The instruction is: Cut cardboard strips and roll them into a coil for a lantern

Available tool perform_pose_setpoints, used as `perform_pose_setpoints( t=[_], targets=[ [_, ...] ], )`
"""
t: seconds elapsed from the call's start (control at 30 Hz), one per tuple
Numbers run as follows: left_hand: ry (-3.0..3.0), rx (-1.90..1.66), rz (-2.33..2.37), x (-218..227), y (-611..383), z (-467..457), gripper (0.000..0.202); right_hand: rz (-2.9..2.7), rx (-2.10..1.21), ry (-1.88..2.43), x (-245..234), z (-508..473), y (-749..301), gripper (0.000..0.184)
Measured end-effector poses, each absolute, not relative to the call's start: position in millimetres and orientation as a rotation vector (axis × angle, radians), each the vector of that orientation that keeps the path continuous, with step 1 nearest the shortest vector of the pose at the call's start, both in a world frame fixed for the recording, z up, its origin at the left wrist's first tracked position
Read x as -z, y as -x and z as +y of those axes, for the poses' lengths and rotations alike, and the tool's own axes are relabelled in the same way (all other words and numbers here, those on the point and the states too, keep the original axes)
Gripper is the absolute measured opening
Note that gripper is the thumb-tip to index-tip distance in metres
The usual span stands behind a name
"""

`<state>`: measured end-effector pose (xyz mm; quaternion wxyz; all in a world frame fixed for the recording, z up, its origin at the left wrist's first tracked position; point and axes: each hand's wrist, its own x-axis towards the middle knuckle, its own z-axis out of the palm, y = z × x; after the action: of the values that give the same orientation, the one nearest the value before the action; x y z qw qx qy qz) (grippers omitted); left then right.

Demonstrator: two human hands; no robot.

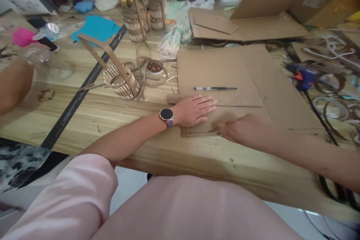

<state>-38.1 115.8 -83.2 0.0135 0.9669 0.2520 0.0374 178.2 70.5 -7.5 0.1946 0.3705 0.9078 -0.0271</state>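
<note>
Across the whole scene, a wood-grained bench (157, 150), crowded along the far side. Right of centre on it, flat brown cardboard (219, 69), reaching close to the bench's near edge. Beyond that, on the far right, an opened carton (270, 25) with a flap raised. On the left, a long black strip (80, 86), laid slantwise from the near edge toward the far side.

At the left edge, another person's arm (12, 86), blurred. Left of the cardboard, a slatted basket (126, 89), upright, with a tall handle; farther back, more baskets (133, 33) of similar make, close together. Beside the strip, on the far left, overlapping blue sheets (98, 28).

On the near left part of the cardboard, the left hand (195, 110), palm down, fingers straight and slightly apart, gripping nothing. Just to the right, at the cardboard's near edge, the right hand (239, 129), blurred, fingers bent; cannot tell a grip from a mere touch.

On the right, a blue glue gun (305, 77). Beyond the left hand, lying crosswise on the cardboard, 1 pen (216, 88). Between basket and cardboard, brown balls (154, 67) in a cluster. On the left wrist, a dark-faced watch (167, 114). Near the other person's arm, a beaded bracelet (46, 95).
</note>
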Motion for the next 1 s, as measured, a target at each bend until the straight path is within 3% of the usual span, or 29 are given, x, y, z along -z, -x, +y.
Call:
perform_pose_setpoints(
  t=[0.03, 0.17, 0.23, 0.33, 0.43, 0.53, 0.63, 0.83, 1.0],
  targets=[
    [-3.013, -0.102, 0.79, 82.8, 38.2, 116.0, 0.054, 2.51, 0.122, -1.021, 1.9, 76.6, -188.9, 0.008],
    [-3.043, -0.095, 0.819, 77.8, 36.7, 114.1, 0.052, 2.22, -0.033, -1.377, -13.6, 109.4, -211.0, 0.043],
    [-3.065, -0.157, 0.85, 72.6, 35.4, 106.4, 0.049, 2.25, -0.159, -1.498, -10.2, 125.2, -207.4, 0.052],
    [-3.045, -0.304, 0.956, 63.8, 37.1, 79.4, 0.045, 2.382, -0.209, -1.493, 4.9, 137.0, -200.2, 0.043],
    [-2.947, -0.427, 1.169, 60.0, 50.2, 38.2, 0.042, 2.508, -0.226, -1.54, 18.9, 128.2, -219.3, 0.047],
    [-2.689, -0.549, 1.484, 63.3, 71.0, -1.3, 0.038, 2.447, -0.096, -2.103, 24.8, 100.1, -271.1, 0.044],
    [-2.356, -0.633, 1.681, 65.9, 82.8, -25.5, 0.039, 2.19, -0.063, -2.401, 28.8, 66.8, -325.5, 0.041],
    [-1.69, -0.533, 1.713, 53.6, 66.8, -31.0, 0.058, 2.019, 0.103, -2.604, 44.0, 42.4, -354.2, 0.027],
    [-1.352, -0.619, 1.622, 49.7, 67.9, -26.0, 0.069, 1.898, 0.2, -2.807, 43.4, 47.2, -357.6, 0.032]
  ],
)
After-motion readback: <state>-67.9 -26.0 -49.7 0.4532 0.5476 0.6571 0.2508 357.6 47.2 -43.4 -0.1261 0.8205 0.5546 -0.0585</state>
